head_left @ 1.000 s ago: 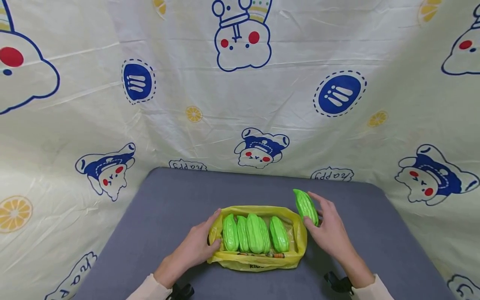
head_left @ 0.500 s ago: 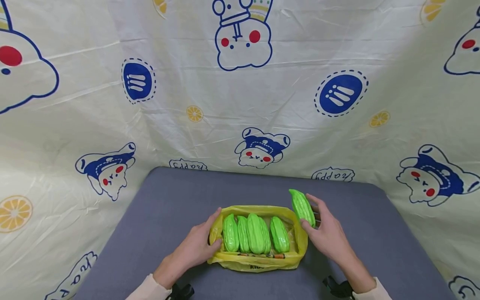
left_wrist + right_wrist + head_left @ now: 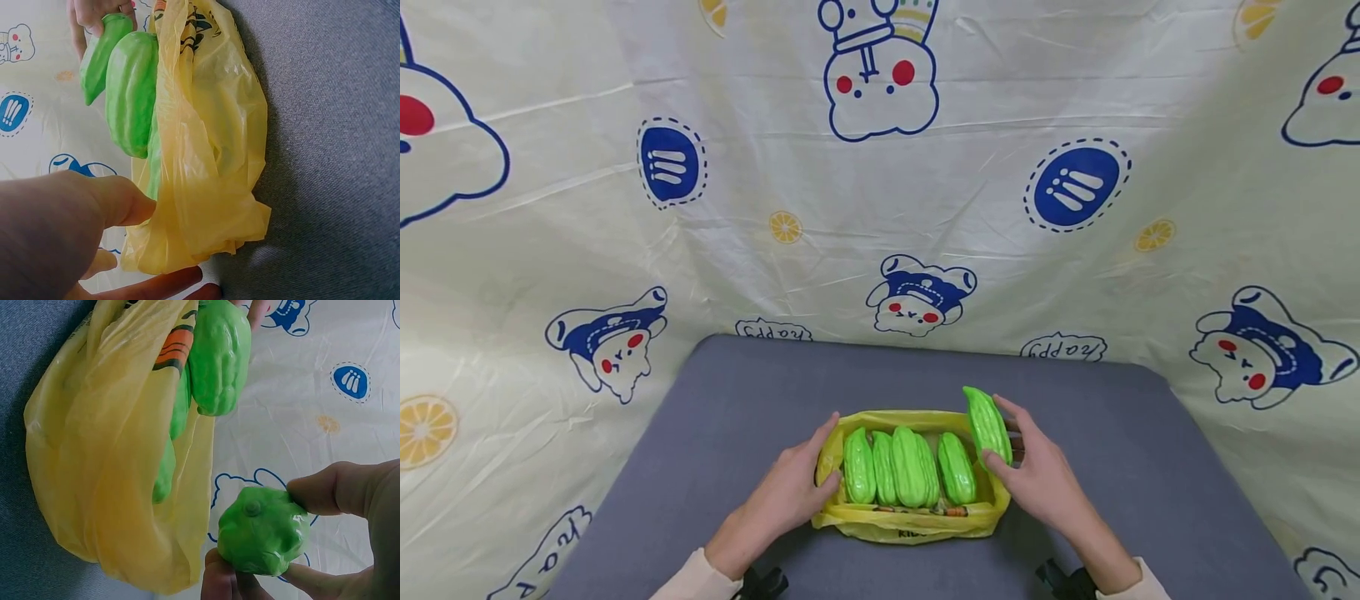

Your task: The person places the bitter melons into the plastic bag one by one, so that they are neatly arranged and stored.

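Observation:
A yellow plastic bag (image 3: 917,527) lies with its mouth spread wide, and several green toy bitter melons (image 3: 911,468) lie in it side by side. At its left end my left hand (image 3: 790,485) holds the rim, thumb inside and fingers outside. My right hand (image 3: 1045,467) grips another bitter melon (image 3: 987,423) between thumb and fingers, tilted, over the bag's right rim. In the right wrist view this bitter melon (image 3: 262,531) shows end-on, beside the bag (image 3: 119,462). Part of the left fingers is hidden behind the bag.
The bag rests on a grey cloth-covered table (image 3: 760,383). Behind it hangs a pale sheet (image 3: 850,192) printed with cartoon bears and orange slices. Dark wrist straps (image 3: 763,583) sit on both wrists.
My right hand has moved left and slightly down, bringing its bitter melon from beside the bag to over its right rim. My left hand stays at the bag's left end.

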Motion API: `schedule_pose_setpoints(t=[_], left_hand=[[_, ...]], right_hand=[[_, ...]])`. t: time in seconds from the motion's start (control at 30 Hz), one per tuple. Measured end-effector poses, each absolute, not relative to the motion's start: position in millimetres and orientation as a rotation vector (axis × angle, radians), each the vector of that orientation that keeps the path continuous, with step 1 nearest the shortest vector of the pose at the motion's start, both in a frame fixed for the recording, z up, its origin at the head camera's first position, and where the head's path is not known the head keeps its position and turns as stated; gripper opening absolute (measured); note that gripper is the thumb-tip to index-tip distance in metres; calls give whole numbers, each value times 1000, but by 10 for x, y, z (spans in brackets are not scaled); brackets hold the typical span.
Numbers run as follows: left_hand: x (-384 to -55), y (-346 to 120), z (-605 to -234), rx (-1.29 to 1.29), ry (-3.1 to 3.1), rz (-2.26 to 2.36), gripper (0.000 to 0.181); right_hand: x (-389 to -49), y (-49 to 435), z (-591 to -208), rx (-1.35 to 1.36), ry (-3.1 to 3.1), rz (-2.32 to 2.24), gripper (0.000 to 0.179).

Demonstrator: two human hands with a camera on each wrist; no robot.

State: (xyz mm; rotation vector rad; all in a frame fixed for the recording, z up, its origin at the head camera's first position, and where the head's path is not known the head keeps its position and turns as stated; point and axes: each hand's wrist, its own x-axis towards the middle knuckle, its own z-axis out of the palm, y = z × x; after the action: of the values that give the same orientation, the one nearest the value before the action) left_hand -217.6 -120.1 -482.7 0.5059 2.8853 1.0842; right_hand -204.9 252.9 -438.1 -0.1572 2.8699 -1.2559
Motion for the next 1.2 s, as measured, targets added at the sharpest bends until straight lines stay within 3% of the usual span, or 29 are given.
schedule_pose_setpoints(t=[1.2], left_hand=[[-2150, -1176, -4826, 412, 2911, 1056, 85]], right_hand=[[-1984, 2263, -4482, -283, 2877, -1047, 90]])
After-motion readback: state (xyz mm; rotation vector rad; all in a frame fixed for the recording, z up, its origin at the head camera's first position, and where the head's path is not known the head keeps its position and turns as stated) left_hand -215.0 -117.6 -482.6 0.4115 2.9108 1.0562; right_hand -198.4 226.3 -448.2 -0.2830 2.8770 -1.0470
